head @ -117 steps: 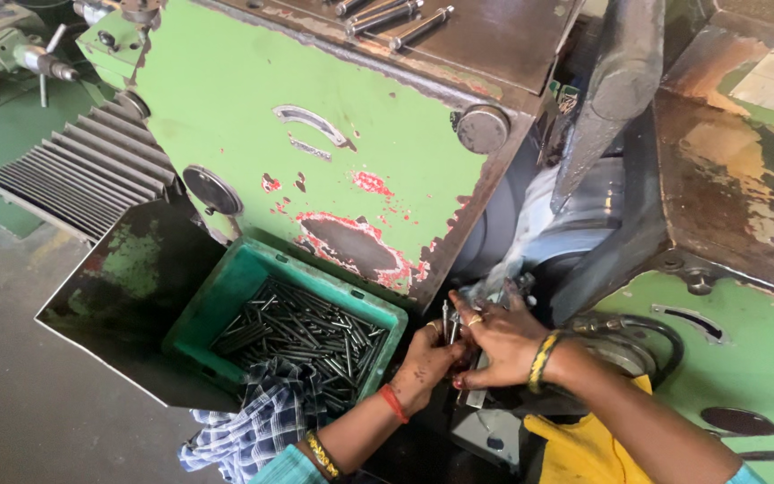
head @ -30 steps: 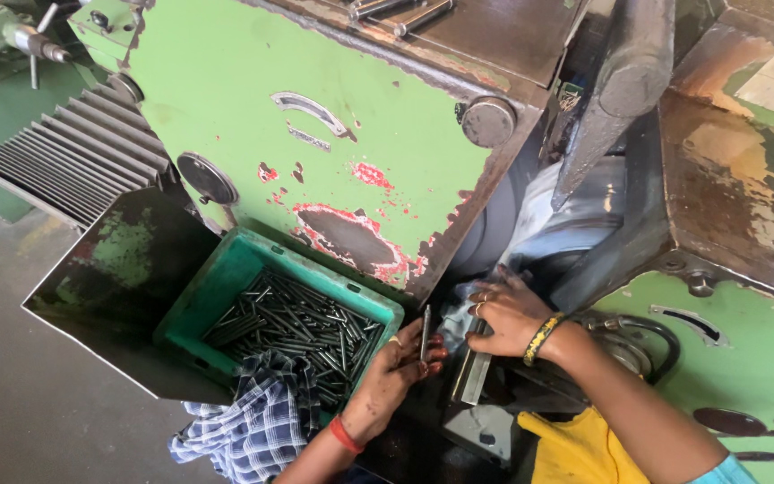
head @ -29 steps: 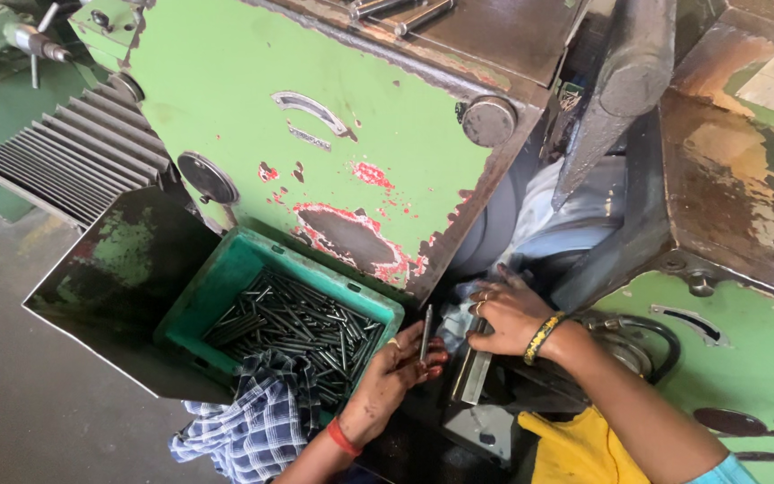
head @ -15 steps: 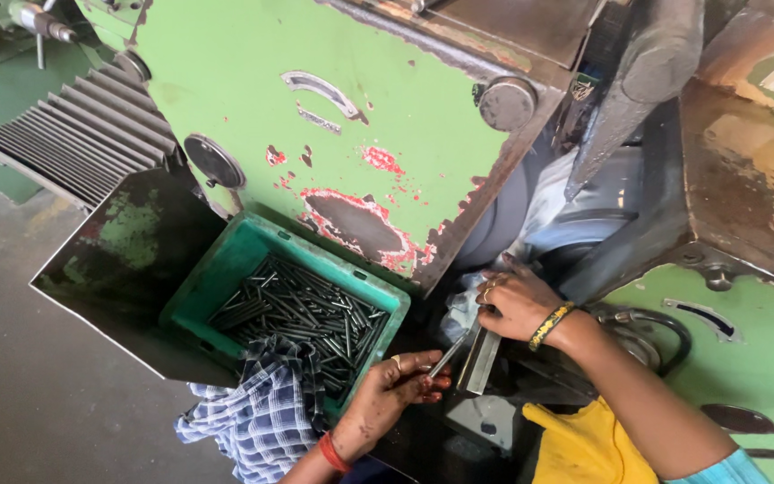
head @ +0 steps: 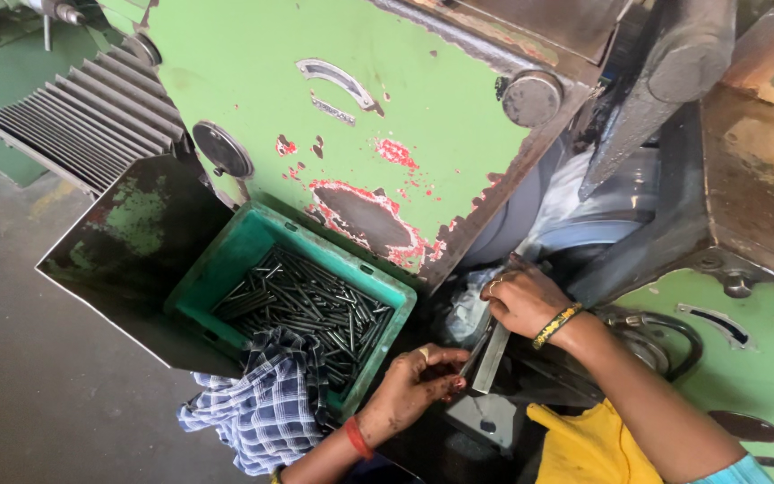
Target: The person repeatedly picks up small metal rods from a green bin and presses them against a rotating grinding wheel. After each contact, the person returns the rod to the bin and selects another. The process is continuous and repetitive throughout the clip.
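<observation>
A dark metal tray [head: 127, 260] is jutting out below the green machine [head: 360, 116], carrying a green crate [head: 226, 269] of metal pins [head: 315, 305], with a checked cloth [head: 266, 403] hanging over the crate's rim.

Your left hand [head: 414, 381] has dropped down and away from the machine's wheel gap, and its fingers now pinch a thin metal rod [head: 475, 354] low beside the green crate [head: 226, 269]. Your right hand [head: 521, 300] has settled lower, onto the flat metal bar [head: 492, 358], no longer meeting the left.
</observation>
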`<state>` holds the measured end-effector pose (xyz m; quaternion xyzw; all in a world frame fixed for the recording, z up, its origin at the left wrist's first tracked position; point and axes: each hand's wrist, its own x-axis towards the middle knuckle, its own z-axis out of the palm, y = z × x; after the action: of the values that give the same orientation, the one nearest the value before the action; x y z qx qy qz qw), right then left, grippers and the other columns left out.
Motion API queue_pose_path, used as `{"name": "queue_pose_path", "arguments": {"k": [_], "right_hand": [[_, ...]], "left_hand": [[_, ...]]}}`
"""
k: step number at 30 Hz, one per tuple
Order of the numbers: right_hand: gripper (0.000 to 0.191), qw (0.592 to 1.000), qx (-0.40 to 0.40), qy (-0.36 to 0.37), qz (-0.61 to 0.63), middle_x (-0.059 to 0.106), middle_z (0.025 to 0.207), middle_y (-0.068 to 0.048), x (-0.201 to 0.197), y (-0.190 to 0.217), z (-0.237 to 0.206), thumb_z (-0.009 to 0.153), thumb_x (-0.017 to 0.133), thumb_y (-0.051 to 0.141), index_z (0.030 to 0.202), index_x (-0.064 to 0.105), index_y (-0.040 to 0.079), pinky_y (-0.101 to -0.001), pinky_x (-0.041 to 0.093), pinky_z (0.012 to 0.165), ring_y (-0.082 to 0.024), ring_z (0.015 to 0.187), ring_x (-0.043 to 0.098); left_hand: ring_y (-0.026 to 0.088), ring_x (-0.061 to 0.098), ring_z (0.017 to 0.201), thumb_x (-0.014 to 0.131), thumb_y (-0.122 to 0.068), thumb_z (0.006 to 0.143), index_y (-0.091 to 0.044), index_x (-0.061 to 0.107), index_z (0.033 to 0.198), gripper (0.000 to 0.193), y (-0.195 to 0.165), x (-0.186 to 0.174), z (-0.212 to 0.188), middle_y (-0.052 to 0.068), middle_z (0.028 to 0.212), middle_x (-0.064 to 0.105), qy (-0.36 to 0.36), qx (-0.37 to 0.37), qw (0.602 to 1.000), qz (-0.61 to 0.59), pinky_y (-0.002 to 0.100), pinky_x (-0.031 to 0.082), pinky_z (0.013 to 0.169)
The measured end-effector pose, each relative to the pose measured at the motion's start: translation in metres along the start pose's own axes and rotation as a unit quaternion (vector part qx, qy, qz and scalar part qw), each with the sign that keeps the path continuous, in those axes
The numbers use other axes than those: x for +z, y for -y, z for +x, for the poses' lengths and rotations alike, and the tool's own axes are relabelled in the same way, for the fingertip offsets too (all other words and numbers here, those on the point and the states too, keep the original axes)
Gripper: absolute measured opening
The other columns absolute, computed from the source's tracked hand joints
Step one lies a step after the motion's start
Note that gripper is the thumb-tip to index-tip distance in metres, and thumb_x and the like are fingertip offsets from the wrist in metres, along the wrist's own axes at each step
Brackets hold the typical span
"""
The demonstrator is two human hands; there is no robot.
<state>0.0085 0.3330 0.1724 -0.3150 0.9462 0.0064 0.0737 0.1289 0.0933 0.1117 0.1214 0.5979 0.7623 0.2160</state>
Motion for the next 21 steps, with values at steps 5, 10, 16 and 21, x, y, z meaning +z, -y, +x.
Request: {"name": "queue_pose_path", "arguments": {"k": [5, 10, 16, 21], "right_hand": [[0.025, 1.0, 0.026, 0.002, 0.007, 0.077, 0.101, -0.01, 0.011, -0.008, 0.0, 0.085, 0.059, 0.018, 0.1, 0.078, 0.011, -0.0451, 0.034, 0.118, -0.027, 0.105, 0.07], [0.041, 0.998, 0.017, 0.05, 0.041, 0.072, 0.121, -0.008, -0.005, -0.002, -0.008, 0.086, 0.063, 0.034, 0.121, 0.073, 0.016, -0.0535, 0.021, 0.122, -0.024, 0.124, 0.06], [0.07, 0.968, 0.042, 0.242, -0.047, 0.054, 0.15, 0.003, -0.031, 0.041, -0.018, 0.077, 0.066, 0.06, 0.137, 0.059, 0.025, -0.0624, 0.005, 0.124, -0.019, 0.147, 0.034], [0.065, 0.955, 0.05, 0.244, -0.161, 0.048, 0.15, -0.01, -0.03, 0.055, -0.009, 0.083, 0.061, 0.065, 0.131, 0.063, 0.021, -0.0614, 0.007, 0.125, -0.022, 0.149, 0.035]], "left_hand": [[0.012, 0.067, 0.091, 0.07, -0.003, 0.093, -0.004, 0.07, 0.124, 0.032, -0.01, 0.006, 0.004, 0.007, 0.101, 0.065, -0.011, 0.085, 0.99, 0.116, 0.028, 0.056, 0.077], [0.026, 0.069, 0.103, 0.058, 0.006, 0.096, -0.005, 0.069, 0.126, 0.034, -0.003, 0.011, 0.011, 0.014, 0.112, 0.069, -0.036, 0.188, 0.96, 0.202, 0.037, 0.056, 0.09], [0.031, 0.067, 0.123, 0.045, 0.01, 0.087, -0.001, 0.053, 0.139, 0.054, -0.002, 0.012, 0.017, 0.018, 0.128, 0.067, -0.019, 0.162, 0.982, 0.092, 0.038, 0.052, 0.105], [0.033, 0.067, 0.115, 0.056, 0.001, 0.09, 0.0, 0.051, 0.131, 0.041, -0.016, 0.009, 0.022, 0.019, 0.126, 0.066, -0.058, 0.196, 0.967, 0.155, 0.039, 0.053, 0.1]]}}
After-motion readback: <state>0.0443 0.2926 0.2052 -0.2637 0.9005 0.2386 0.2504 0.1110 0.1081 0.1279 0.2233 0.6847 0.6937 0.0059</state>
